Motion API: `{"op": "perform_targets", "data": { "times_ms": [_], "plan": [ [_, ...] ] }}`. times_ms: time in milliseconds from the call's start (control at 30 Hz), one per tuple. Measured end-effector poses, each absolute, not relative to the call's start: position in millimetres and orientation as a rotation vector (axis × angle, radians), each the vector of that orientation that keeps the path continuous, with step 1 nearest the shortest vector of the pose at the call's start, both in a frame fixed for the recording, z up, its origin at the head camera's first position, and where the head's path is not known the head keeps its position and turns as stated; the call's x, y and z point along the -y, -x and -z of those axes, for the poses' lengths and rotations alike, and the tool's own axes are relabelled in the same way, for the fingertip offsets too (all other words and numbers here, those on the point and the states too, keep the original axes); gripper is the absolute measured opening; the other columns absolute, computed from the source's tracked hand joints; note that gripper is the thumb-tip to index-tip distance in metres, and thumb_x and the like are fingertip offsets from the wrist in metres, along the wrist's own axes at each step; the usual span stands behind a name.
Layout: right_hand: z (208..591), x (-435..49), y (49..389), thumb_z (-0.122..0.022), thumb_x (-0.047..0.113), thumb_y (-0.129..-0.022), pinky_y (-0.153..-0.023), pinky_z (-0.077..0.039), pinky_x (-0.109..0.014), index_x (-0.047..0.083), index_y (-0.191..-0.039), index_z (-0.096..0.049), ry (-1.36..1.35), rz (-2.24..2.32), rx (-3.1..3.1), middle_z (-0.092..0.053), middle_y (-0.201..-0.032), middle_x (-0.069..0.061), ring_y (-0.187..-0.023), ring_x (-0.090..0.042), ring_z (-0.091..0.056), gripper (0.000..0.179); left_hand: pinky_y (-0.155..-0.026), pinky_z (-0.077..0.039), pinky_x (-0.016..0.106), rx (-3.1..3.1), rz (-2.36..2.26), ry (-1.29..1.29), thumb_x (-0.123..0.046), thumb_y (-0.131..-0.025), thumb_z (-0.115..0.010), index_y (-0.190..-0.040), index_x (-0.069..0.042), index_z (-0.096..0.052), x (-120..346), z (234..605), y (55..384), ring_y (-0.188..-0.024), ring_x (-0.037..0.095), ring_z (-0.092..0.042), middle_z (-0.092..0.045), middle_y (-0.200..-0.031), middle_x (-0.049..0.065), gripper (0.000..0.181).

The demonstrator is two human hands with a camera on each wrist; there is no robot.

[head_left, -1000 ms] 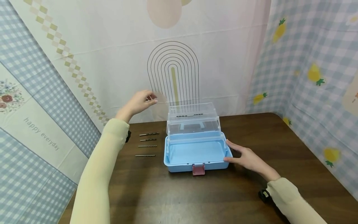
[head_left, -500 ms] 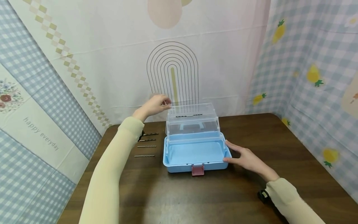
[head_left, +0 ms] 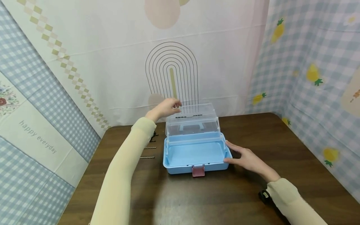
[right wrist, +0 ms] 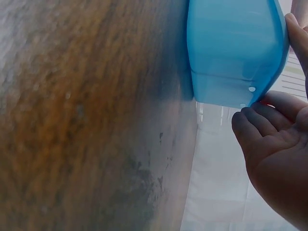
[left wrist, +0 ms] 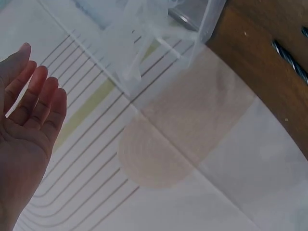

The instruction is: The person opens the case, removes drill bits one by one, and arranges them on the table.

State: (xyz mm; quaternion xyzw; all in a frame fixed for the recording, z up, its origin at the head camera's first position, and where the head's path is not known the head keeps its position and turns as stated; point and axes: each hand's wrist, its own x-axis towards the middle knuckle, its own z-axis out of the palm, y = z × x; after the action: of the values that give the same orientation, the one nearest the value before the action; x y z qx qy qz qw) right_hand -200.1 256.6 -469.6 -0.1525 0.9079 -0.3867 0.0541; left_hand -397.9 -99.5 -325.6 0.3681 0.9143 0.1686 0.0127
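Observation:
In the head view a light blue toolbox (head_left: 180, 170) stands open on the table, its clear upper trays (head_left: 192, 125) raised behind the base. A dark drill bit (head_left: 188, 117) lies across the top tray. My left hand (head_left: 166, 108) hovers at that tray's left end, holding nothing; its fingers look loosely bent in the left wrist view. With thumb and fingers, my right hand (head_left: 247, 160) holds the right end of the toolbox; in the right wrist view the fingertips touch the blue wall (right wrist: 231, 53). More drill bits (head_left: 147, 157) lie left of the toolbox, partly hidden by my left sleeve.
A pink latch (head_left: 198, 171) hangs down at the front of the toolbox. Patterned cloth (head_left: 126, 62) hangs close behind the dark wooden table (head_left: 180, 200) and along both sides. In the left wrist view a drill bit (left wrist: 291, 60) lies near the table's edge.
My left hand has moved right and down from beside the toolbox to the top tray's left end. The left sleeve now covers part of the loose drill bits. My right hand stays put.

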Motion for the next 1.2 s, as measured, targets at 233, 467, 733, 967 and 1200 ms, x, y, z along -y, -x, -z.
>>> {"op": "perform_targets", "data": {
  "times_ms": [233, 467, 733, 967, 1200],
  "plan": [
    [471, -257, 200, -0.071, 0.057, -0.088, -0.109, -0.032, -0.067, 0.02, -0.16, -0.031, 0.459, 1.182, -2.752, -0.028, -0.162, -0.015, -0.146, -0.043, -0.028, 0.09, -0.099, -0.048, 0.037, -2.819, -0.49, -1.14, -0.015, -0.1, -0.065, -0.124, -0.003, -0.065, 85, 341, 401, -0.112, 0.026, -0.06, -0.067, -0.119, 0.012, 0.027],
    [473, -257, 200, -0.071, 0.057, -0.088, -0.109, -0.031, -0.067, 0.02, -0.16, -0.031, 0.452, 1.183, -2.75, -0.028, -0.162, -0.015, -0.146, -0.043, -0.028, 0.09, -0.096, -0.051, 0.036, -2.782, -0.471, -1.127, -0.012, -0.101, -0.063, -0.124, -0.002, -0.066, 72, 351, 399, -0.111, 0.027, -0.063, -0.066, -0.125, 0.016, 0.026],
    [471, -256, 199, -0.07, 0.058, -0.088, -0.109, -0.032, -0.067, 0.02, -0.16, -0.031, 0.445, 1.181, -2.75, -0.027, -0.162, -0.016, -0.146, -0.043, -0.029, 0.09, -0.089, -0.054, 0.032, -2.822, -0.43, -1.178, -0.007, -0.101, -0.06, -0.119, -0.003, -0.07, 63, 361, 397, -0.102, 0.021, -0.066, -0.071, -0.114, 0.01, 0.022],
    [471, -257, 199, -0.071, 0.057, -0.088, -0.109, -0.032, -0.067, 0.021, -0.16, -0.03, 0.451, 1.186, -2.75, -0.028, -0.162, -0.016, -0.146, -0.043, -0.029, 0.09, -0.093, -0.053, 0.032, -2.832, -0.326, -1.17, -0.009, -0.101, -0.062, -0.12, -0.004, -0.07, 55, 365, 395, -0.107, 0.022, -0.066, -0.07, -0.117, 0.01, 0.022],
    [472, -258, 202, -0.07, 0.058, -0.088, -0.109, -0.032, -0.067, 0.022, -0.16, -0.03, 0.446, 1.184, -2.748, -0.027, -0.163, -0.015, -0.146, -0.042, -0.029, 0.09, -0.096, -0.051, 0.035, -2.869, -0.266, -1.141, -0.008, -0.102, -0.059, -0.119, -0.005, -0.072, 48, 366, 393, -0.111, 0.024, -0.064, -0.07, -0.117, 0.01, 0.022]
  ]
}}
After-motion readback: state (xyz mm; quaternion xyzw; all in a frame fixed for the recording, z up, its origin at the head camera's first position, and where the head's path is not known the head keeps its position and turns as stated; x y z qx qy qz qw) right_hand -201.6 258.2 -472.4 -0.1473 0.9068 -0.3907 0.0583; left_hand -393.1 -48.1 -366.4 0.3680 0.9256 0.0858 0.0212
